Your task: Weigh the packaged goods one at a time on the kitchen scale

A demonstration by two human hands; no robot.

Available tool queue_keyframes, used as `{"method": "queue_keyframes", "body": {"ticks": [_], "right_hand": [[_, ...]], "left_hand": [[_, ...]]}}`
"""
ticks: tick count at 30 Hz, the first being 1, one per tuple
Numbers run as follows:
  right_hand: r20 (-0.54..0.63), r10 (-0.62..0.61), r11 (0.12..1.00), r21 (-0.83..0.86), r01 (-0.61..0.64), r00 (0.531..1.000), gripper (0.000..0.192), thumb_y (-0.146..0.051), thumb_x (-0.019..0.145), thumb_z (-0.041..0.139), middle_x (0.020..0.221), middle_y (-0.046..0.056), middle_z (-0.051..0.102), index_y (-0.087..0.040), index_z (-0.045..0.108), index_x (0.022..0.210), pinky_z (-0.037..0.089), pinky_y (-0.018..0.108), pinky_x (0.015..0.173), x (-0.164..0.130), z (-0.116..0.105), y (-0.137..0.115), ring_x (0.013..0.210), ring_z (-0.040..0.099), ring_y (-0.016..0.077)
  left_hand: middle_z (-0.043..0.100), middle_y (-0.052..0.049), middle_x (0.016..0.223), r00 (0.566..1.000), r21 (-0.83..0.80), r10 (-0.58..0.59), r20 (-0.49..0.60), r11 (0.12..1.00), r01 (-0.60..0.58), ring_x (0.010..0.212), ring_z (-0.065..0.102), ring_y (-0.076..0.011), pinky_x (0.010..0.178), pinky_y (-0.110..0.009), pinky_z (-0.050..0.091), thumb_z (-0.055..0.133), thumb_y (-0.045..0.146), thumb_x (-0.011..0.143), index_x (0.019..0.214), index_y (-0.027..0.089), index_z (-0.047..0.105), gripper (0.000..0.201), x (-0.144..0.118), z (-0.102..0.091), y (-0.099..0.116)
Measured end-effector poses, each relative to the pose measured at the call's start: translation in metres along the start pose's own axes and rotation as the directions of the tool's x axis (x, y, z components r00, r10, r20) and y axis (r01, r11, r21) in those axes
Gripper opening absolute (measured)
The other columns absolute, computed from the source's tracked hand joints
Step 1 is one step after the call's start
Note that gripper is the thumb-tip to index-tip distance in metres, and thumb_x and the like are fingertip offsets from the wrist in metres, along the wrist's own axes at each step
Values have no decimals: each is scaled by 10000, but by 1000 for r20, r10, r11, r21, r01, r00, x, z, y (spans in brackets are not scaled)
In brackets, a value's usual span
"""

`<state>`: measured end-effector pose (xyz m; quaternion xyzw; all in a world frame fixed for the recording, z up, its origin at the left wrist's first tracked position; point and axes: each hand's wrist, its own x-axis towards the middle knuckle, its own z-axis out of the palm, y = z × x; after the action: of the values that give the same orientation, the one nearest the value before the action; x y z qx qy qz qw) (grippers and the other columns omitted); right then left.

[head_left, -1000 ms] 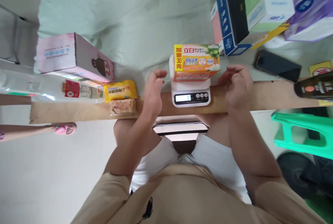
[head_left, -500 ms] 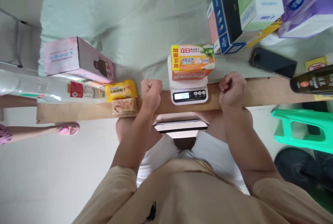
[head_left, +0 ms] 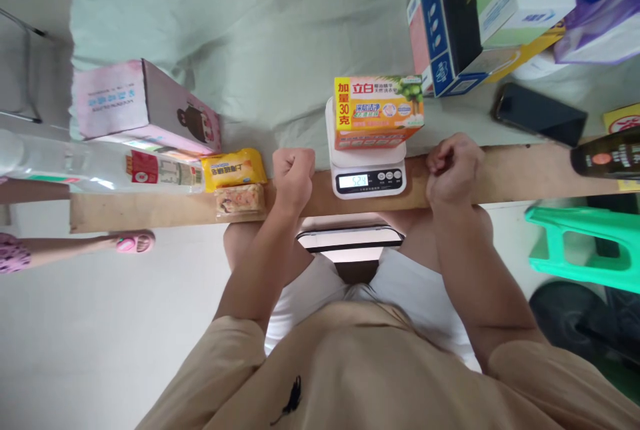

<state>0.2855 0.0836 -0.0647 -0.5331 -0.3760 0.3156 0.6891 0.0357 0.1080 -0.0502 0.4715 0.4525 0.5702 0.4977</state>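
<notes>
1. Edges and room: the clear bottle (head_left: 90, 163) juts past the left end of the surface's (head_left: 515, 170) wooden near edge; narrow gaps part the left hand (head_left: 294, 173) from the scale (head_left: 370, 182), and the scale from the right hand (head_left: 455, 167); cloth (head_left: 275, 23) spreads behind.
2. Counts: one pink box (head_left: 150, 110); one clear bottle; one yellow pack (head_left: 233, 167); one snack (head_left: 240, 201); one scale, with one orange box (head_left: 379, 110) on its tray; one blue box (head_left: 434, 37); one green box (head_left: 525, 3); one phone (head_left: 543, 113); one dark bottle (head_left: 610, 155).
3. Grip: left, curled into a fist beside the snack; right, curled too, beside the scale; neither grip shows anything held, both apart from the orange box.
</notes>
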Motion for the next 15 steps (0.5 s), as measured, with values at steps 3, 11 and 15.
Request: {"method": "queue_keyframes", "body": {"ticks": [3, 11, 15], "right_hand": [[-5, -1, 1000, -23, 1, 1000, 322, -365, 861, 558, 488, -68, 317, -233, 462, 583, 203, 238, 445, 0, 1, 1, 430, 285, 84], [-66, -126, 985, -125, 118, 990, 164, -352, 877, 585, 634, -37, 514, -226, 609, 773, 400, 250, 535, -4, 1, -7, 553, 504, 98], [156, -109, 983, -132, 130, 982, 385, -343, 875, 667, 1312, 28, 710, -331, 678, 1259, 569, 402, 1072, -14, 10, -18, 1239, 694, 196]], "left_hand": [[157, 62, 431, 999, 39, 45, -6, 998, -45, 396, 157, -40, 419, -261, 113, 692, 660, 888, 459, 189, 219, 794, 0, -2, -1], [779, -44, 1013, 908, 282, 414, 62, 866, -414, 906, 744, -150, 810, -292, 591, 634, 597, 995, 1065, 248, 701, 362, 3, 2, -9], [589, -95, 1598, 905, 293, 381, 186, 858, -422, 1518, 567, -260, 1207, -460, 544, 468, 643, 1051, 1517, 361, 481, 545, 3, 14, -19]]}}
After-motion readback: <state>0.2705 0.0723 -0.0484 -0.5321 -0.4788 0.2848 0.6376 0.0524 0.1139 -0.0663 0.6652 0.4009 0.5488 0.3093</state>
